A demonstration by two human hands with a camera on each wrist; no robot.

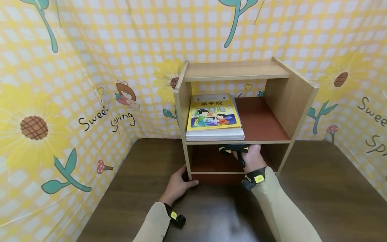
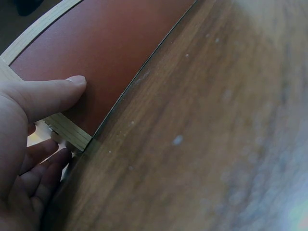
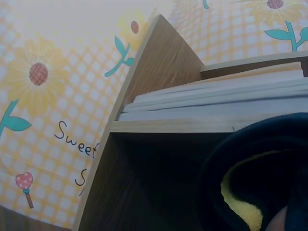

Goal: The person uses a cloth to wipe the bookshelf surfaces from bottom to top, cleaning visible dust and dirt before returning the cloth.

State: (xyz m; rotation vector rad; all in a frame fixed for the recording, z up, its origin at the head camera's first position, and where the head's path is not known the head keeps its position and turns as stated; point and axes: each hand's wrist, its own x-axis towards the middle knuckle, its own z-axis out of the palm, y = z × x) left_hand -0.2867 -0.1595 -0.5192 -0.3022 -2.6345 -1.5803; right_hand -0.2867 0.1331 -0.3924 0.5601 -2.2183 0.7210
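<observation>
A small wooden shelf (image 1: 237,70) with reddish-brown boards stands on the dark wooden table. My left hand (image 1: 176,185) grips the shelf's lower left corner. In the left wrist view the thumb (image 2: 57,94) lies over the front of the red base panel (image 2: 110,43), with the other fingers outside the side panel's edge. My right hand (image 1: 253,158) holds a black-and-yellow soft fabric item (image 1: 234,149) in the lower compartment, just under the middle board. A loop hangs from it. In the right wrist view this fabric item (image 3: 240,211) looks rolled, and most of the hand is hidden.
A stack of books (image 1: 214,117), topped by a yellow picture book, lies flat at the left of the middle board (image 1: 263,119). Behind the table (image 1: 326,181) hangs a yellow-checked cloth (image 1: 145,33) with flower prints.
</observation>
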